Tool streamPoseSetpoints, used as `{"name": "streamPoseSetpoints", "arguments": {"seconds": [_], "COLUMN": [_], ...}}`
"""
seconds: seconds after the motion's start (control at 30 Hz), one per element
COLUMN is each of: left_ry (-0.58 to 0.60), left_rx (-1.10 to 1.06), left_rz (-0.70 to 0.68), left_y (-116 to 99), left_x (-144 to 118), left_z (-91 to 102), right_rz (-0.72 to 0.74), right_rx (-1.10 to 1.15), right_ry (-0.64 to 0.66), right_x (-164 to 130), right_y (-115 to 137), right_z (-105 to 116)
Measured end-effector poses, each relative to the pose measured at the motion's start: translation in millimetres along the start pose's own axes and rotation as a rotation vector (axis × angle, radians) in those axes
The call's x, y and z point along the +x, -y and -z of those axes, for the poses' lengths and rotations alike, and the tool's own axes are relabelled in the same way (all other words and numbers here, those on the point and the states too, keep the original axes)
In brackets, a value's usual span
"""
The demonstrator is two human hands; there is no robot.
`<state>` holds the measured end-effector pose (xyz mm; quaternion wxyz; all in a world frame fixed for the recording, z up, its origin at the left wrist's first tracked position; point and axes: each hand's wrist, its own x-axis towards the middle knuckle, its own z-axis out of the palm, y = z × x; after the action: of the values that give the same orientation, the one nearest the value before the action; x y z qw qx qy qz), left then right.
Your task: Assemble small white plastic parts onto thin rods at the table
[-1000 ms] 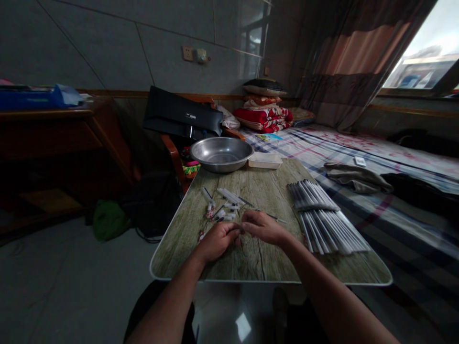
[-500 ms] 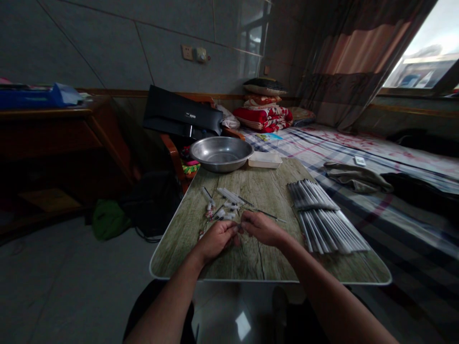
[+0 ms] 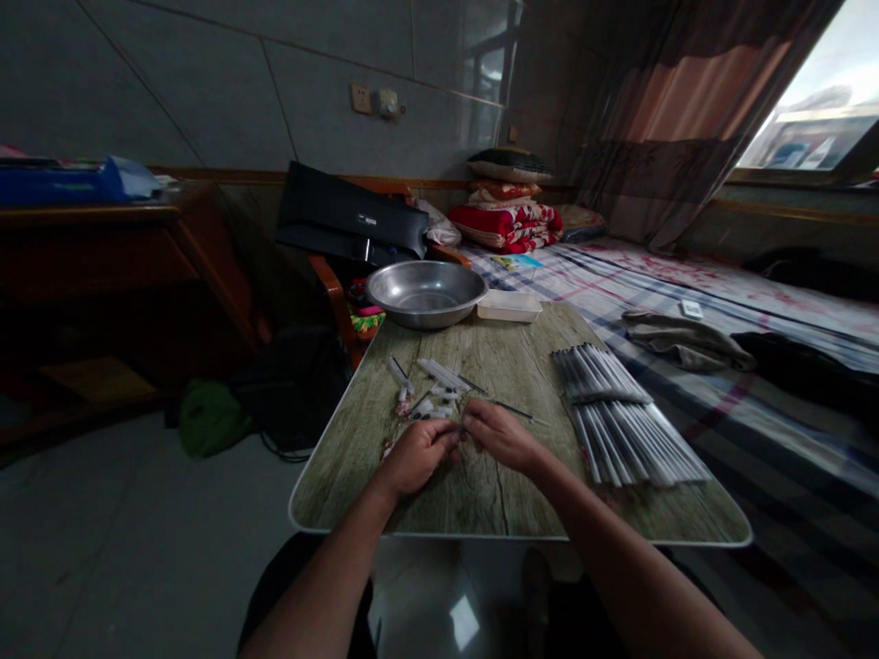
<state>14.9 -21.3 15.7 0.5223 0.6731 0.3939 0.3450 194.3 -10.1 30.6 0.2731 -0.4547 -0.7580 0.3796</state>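
Observation:
My left hand (image 3: 424,450) and my right hand (image 3: 495,428) meet over the near middle of the table, fingertips pinched close together. Something small and dark shows between them, too small to name. Just beyond my left hand lies a loose group of short white plastic pieces (image 3: 438,403), with small red-and-white bits (image 3: 402,406) at its left. Several clear tubes (image 3: 439,373) rest behind that group. Thin dark rods like pen refills (image 3: 512,409) lie beyond my right hand. Two stacked rows of grey-white pen-like sticks (image 3: 628,439) cover the table's right side.
The wood-patterned table (image 3: 357,494) has a pale rim. At its far end stand a steel basin (image 3: 426,295) and a shallow white tray (image 3: 509,307). A bed (image 3: 591,275) borders the right; a wooden chair (image 3: 332,297) holding a black panel (image 3: 350,220) stands behind.
Both hands stay at nearly the same spot, fingers still together. My right hand has lifted slightly. The objects on the table lie as before; the view has shifted a little.

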Motion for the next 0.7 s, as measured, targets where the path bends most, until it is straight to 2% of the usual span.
{"name": "streamPoseSetpoints", "arguments": {"seconds": [0.23, 0.33, 0.4, 0.47, 0.53, 0.6, 0.7], "left_ry": [-0.034, -0.094, -0.179, -0.321, -0.485, -0.613, -0.691], "left_rx": [0.140, 0.131, 0.037, -0.098, -0.251, -0.409, -0.584], "left_rz": [-0.048, -0.076, -0.078, -0.062, -0.036, -0.008, 0.045], "left_y": [4.2, 6.9, 8.8, 10.4, 11.5, 12.3, 13.7], "left_x": [-0.3, 0.3, 1.8, 4.0, 6.2, 7.6, 7.7], "left_z": [3.2, 4.9, 7.9, 13.3, 20.4, 27.8, 35.0], "right_rz": [-0.007, -0.016, -0.036, -0.027, 0.046, 0.145, 0.220], "right_rx": [-0.174, -0.150, -0.102, -0.113, -0.217, -0.354, -0.530], "right_ry": [-0.053, -0.073, -0.089, -0.130, -0.171, -0.156, -0.082], "right_x": [3.7, 7.3, 10.8, 14.8, 18.3, 20.5, 21.4], "right_y": [3.2, -1.6, -5.7, -9.6, -13.4, -17.4, -23.1], "right_z": [-5.2, -9.3, -11.8, -14.1, -16.8, -20.6, -27.8]}}
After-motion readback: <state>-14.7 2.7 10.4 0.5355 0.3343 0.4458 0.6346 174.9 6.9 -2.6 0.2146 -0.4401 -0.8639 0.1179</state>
